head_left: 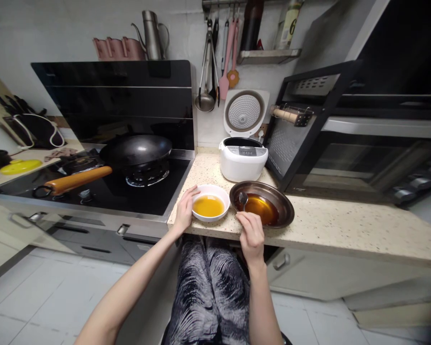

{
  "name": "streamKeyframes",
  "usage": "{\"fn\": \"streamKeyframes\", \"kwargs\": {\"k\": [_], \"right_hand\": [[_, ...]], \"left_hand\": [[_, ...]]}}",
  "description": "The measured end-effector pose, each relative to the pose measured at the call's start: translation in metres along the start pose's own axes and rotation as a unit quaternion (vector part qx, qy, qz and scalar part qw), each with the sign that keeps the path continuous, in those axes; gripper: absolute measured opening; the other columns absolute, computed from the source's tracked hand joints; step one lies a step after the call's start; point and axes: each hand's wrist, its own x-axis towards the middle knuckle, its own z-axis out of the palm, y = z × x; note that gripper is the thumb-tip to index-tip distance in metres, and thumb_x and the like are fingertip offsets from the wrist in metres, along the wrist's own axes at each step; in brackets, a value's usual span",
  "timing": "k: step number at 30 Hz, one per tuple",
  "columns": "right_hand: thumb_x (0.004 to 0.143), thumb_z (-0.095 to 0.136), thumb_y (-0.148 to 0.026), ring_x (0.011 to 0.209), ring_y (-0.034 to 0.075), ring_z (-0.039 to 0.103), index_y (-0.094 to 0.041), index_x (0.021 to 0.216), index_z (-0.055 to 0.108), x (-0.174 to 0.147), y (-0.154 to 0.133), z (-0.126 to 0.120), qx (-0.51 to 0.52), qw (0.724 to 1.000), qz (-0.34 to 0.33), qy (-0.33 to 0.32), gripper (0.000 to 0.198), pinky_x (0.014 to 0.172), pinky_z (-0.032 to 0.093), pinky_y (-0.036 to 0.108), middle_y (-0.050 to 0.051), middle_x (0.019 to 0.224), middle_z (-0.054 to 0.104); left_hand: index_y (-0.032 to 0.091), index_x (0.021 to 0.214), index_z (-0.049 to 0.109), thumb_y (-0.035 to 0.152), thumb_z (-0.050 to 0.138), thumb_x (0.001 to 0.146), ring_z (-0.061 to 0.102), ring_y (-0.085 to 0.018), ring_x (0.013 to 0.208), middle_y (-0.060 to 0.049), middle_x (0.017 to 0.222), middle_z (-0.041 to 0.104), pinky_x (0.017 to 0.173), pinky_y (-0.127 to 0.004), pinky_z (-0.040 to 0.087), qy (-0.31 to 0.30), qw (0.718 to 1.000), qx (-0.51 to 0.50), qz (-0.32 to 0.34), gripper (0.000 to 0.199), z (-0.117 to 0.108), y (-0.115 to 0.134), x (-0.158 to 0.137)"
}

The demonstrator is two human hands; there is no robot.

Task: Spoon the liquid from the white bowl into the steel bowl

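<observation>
My left hand [185,212] is at the left side of a white bowl [223,194], its fingers curled against the rim. Yellow-orange liquid [209,206] lies in that bowl. To the right, a dark metal bowl [288,206] holds amber liquid [260,209], which looks like oil. My right hand [252,235], fingers pinched together, grips a small metal spoon [243,197]. The spoon's head is over the left part of the metal bowl; whether it touches the liquid I cannot tell. Both bowls stand side by side near the counter's front edge.
Behind the bowls is a white rice cooker [243,163] with its lid raised. A wok [140,149] with a wooden handle [81,179] sits on the stove to the left. A black rack [283,139] and an oven [362,165] stand right. Utensils [224,81] hang above.
</observation>
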Motion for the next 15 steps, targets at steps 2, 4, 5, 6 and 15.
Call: {"fn": "streamKeyframes", "kwargs": {"k": [2,4,5,6,15], "right_hand": [[0.096,0.044,-0.006,0.098,0.023,0.068,-0.024,0.116,0.071,0.002,-0.003,0.002,-0.006,0.999,0.012,0.044,0.038,0.085,0.059,0.044,0.009,0.102,0.074],[0.096,0.051,-0.008,0.094,0.022,0.069,-0.024,0.111,0.071,0.004,-0.007,0.004,-0.011,0.994,0.029,0.102,0.03,0.083,0.059,0.042,0.008,0.098,0.074],[0.096,0.054,-0.009,0.092,0.022,0.069,-0.024,0.109,0.07,0.005,-0.01,0.005,-0.008,0.991,0.039,0.13,0.026,0.082,0.059,0.041,0.007,0.096,0.074],[0.096,0.056,-0.01,0.091,0.021,0.07,-0.024,0.107,0.07,0.005,-0.013,0.007,0.0,0.987,0.051,0.153,0.022,0.082,0.059,0.041,0.006,0.096,0.074],[0.098,0.057,-0.012,0.09,0.02,0.072,-0.023,0.099,0.068,0.007,-0.035,0.023,0.133,0.985,0.068,0.09,0.017,0.081,0.06,0.038,0.006,0.096,0.076]], "left_hand": [[0.018,0.12,0.073,0.042,0.033,0.107,0.057,-0.028,0.138,-0.014,0.144,0.064,0.121,-0.053,0.039,0.0,1.0,0.001,0.001,0.048,0.0,0.0,0.0],[0.017,0.121,0.072,0.041,0.033,0.106,0.057,-0.028,0.138,-0.014,0.144,0.063,0.122,-0.053,0.039,-0.001,1.0,0.001,0.002,0.048,0.0,0.0,0.0],[0.017,0.121,0.072,0.04,0.033,0.106,0.057,-0.028,0.138,-0.014,0.145,0.063,0.122,-0.053,0.039,-0.003,1.0,0.001,0.002,0.048,0.0,0.0,0.0],[0.017,0.121,0.072,0.04,0.033,0.106,0.057,-0.028,0.138,-0.014,0.145,0.063,0.122,-0.053,0.039,-0.003,1.0,0.001,0.002,0.048,0.0,0.0,-0.001],[0.016,0.121,0.072,0.039,0.032,0.106,0.057,-0.028,0.138,-0.015,0.145,0.063,0.121,-0.052,0.039,-0.004,1.0,0.004,0.001,0.048,0.0,0.0,0.0]]}}
